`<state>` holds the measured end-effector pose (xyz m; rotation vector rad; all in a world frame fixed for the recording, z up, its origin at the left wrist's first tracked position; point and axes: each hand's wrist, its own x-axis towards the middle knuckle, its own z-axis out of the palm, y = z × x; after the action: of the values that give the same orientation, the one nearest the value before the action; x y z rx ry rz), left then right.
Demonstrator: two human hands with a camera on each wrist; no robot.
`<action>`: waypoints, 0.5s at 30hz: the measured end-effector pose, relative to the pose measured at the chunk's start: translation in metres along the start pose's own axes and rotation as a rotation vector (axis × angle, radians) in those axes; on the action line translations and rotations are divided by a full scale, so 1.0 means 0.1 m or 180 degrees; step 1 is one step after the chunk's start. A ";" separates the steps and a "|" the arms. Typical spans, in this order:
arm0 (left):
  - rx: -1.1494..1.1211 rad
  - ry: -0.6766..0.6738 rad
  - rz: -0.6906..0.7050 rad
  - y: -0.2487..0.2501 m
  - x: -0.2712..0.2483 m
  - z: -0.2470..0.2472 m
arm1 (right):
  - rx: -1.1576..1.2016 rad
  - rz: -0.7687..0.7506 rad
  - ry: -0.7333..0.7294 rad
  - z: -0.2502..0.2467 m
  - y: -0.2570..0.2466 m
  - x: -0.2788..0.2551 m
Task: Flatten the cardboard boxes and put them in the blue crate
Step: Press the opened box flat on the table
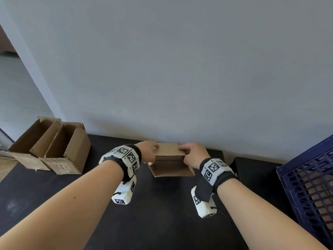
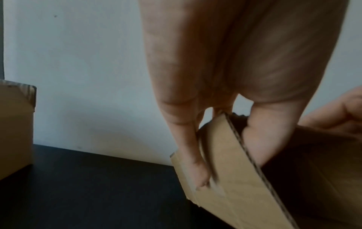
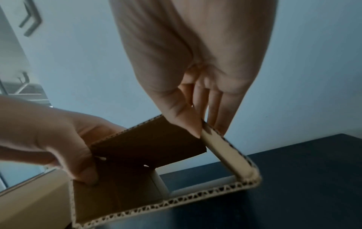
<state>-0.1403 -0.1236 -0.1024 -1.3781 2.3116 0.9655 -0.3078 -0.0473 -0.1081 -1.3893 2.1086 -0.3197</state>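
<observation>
Small cardboard box (image 1: 171,160) is pinched at opposite walls: left hand (image 1: 148,152) thumb inside, right hand (image 1: 193,155) likewise. Blue crate (image 1: 310,186) stands right of it.

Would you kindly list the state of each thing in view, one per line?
Small box: open, unflattened, gripped at both sides.
Left hand: pinching the box's left wall.
Right hand: pinching its right wall.
Two boxes: open, upright, side by side.
Blue crate: holds flat cardboard.
</observation>
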 end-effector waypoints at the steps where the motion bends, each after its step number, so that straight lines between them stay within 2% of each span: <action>1: 0.0023 -0.0077 -0.0013 -0.02 0.02 0.01 | -0.0050 0.0009 -0.0094 0.03 0.01 0.00; 4: -0.0065 -0.0295 -0.0118 -0.05 0.03 -0.01 | -0.0183 0.0020 -0.0323 0.07 0.03 0.02; 9: 0.0298 -0.0719 -0.0225 -0.13 0.04 0.01 | -0.0364 0.0150 -0.0911 0.14 0.05 0.08; 12: 0.0265 -0.0597 -0.0200 -0.20 0.13 0.11 | -0.0425 0.0254 -0.1165 0.24 0.07 0.12; 15: 0.0484 -0.0551 -0.0222 -0.26 0.21 0.22 | -0.0340 0.0289 -0.1217 0.36 0.08 0.15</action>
<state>-0.1306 -0.1315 -0.1407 -1.2538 2.1470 0.8343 -0.2974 -0.0532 -0.1459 -1.2899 1.8827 0.0922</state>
